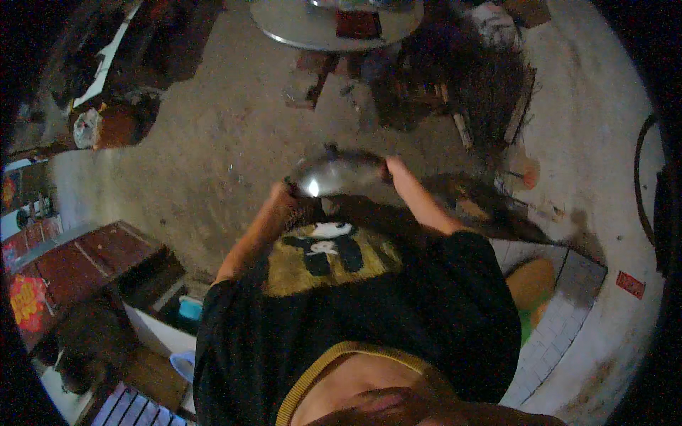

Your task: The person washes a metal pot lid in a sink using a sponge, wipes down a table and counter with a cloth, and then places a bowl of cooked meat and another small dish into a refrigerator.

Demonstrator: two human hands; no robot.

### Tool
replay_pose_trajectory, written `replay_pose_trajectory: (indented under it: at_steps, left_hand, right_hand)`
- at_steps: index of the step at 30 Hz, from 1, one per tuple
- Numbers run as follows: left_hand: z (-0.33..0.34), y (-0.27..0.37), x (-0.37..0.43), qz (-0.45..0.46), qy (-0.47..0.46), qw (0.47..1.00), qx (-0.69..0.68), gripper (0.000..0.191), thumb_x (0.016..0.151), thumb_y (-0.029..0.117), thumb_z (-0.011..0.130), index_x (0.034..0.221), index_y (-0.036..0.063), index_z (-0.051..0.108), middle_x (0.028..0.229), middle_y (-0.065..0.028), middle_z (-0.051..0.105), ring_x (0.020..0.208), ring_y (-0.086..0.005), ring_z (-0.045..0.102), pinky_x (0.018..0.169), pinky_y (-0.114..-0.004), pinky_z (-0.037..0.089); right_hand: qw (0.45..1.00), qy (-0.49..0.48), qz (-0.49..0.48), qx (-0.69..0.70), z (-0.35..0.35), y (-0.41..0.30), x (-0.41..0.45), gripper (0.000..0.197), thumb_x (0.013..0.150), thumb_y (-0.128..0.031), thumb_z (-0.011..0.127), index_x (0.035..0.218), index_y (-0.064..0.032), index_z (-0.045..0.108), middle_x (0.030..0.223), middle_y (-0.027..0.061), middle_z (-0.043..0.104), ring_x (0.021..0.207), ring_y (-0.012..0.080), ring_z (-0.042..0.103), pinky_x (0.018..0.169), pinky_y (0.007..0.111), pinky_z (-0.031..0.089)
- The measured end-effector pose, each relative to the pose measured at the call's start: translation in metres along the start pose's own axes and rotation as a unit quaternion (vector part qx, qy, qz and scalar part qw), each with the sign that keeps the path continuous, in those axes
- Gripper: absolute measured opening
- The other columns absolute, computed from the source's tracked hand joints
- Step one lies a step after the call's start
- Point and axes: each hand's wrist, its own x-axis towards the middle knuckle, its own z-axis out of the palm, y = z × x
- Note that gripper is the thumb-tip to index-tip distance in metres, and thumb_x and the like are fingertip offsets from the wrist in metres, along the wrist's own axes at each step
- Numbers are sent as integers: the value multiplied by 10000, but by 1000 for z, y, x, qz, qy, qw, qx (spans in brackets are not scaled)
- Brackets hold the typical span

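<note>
A shiny metal pan or wok (346, 173) with a domed surface is held at chest height before the dark shirt with a panda print. My left hand (283, 193) grips its rim on the left of the picture, where the hand is dim and blurred. At the opposite rim, my right hand (393, 166) is closed on a dark handle or edge. A small dark knob or handle (331, 150) stands out at the far side. Blur hides whether the piece is a lid or a vessel.
A round table (272, 26) stands ahead, with a dark red thing on it. Dry brushwood (479, 90) is piled at the right. A reddish-brown cabinet (96, 255) and a blue cloth or sponge (190, 308) lie at the left; a tiled counter (554, 341) runs at the right.
</note>
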Motion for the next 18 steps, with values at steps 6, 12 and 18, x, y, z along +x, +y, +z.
replay_pose_trajectory:
  at_steps: [6,12,18]
  left_hand:
    - [25,-5,36,-13,-145,989,21,460,954,390,444,1225,27,523,1123,-161,607,1003,-306,584,829,-439,477]
    - [54,25,9,253,-28,966,33,493,972,401,415,1124,-55,526,1010,-166,596,872,-249,554,781,-376,452]
    - [130,28,-25,230,-133,926,267,498,984,378,367,1186,-70,448,1184,-233,531,1075,-359,512,909,-416,400]
  right_hand:
    - [962,117,166,181,-23,46,-88,440,996,-317,368,1324,-32,439,1182,134,552,985,243,548,823,359,446]
    - [932,222,146,248,-24,-25,-149,459,999,-359,361,1323,-41,433,1144,133,559,923,264,572,763,387,476]
    - [924,280,168,199,-81,49,-178,473,989,-367,379,1313,-27,435,1155,142,558,973,268,563,803,399,467]
